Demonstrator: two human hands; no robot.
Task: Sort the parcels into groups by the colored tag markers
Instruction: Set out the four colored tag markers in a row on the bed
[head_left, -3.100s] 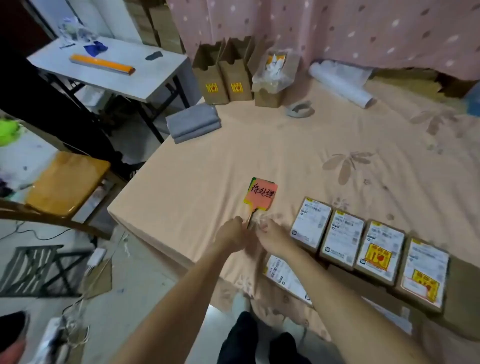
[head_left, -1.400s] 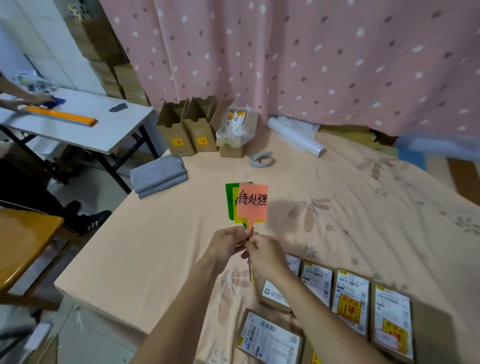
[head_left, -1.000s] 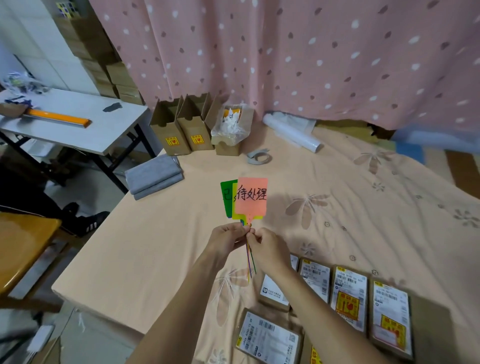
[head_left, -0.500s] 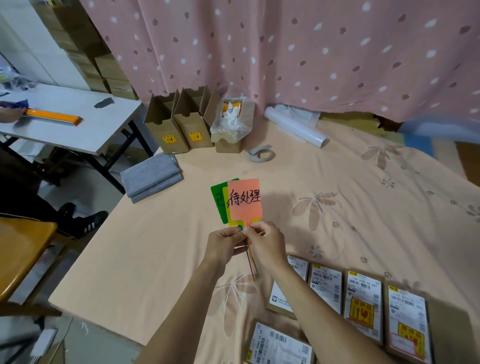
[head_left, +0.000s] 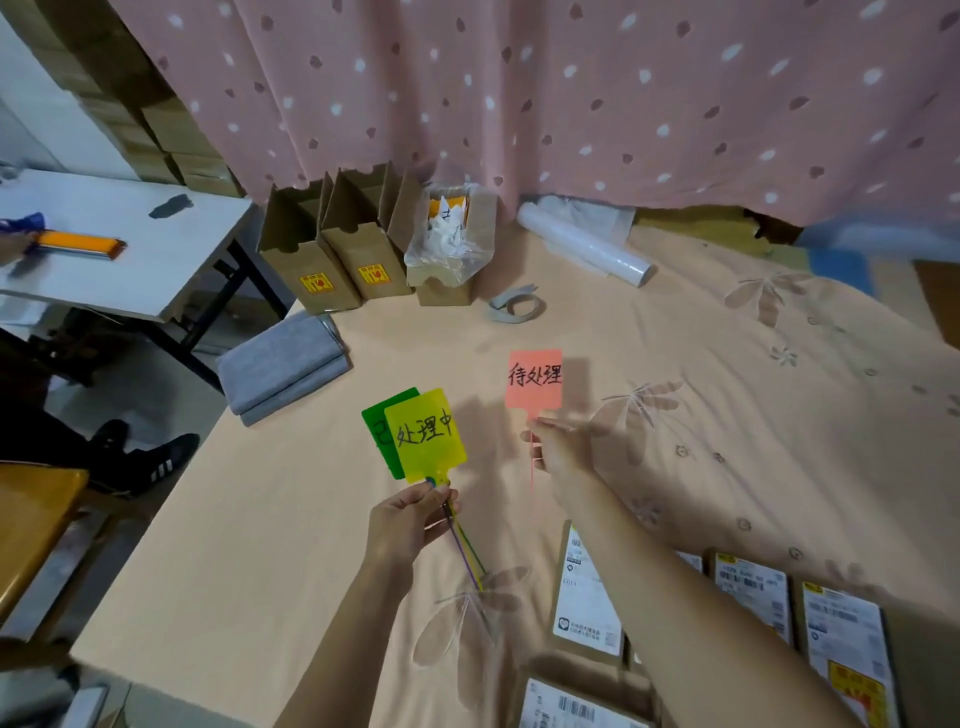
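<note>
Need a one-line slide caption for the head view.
Right hand holds the red tag apart; left hand holds yellow tag and green tag above labelled parcels.

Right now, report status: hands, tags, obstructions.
Right hand holds salmon-pink plastic tag, raised apart. Left hand grips yellow tag over green tag. Labelled cardboard parcels unsorted, near edge. Nothing obstructing.

Home packing room: labelled parcels (head_left: 587, 597), cartons (head_left: 332, 249), tape roll (head_left: 517, 306).
</note>
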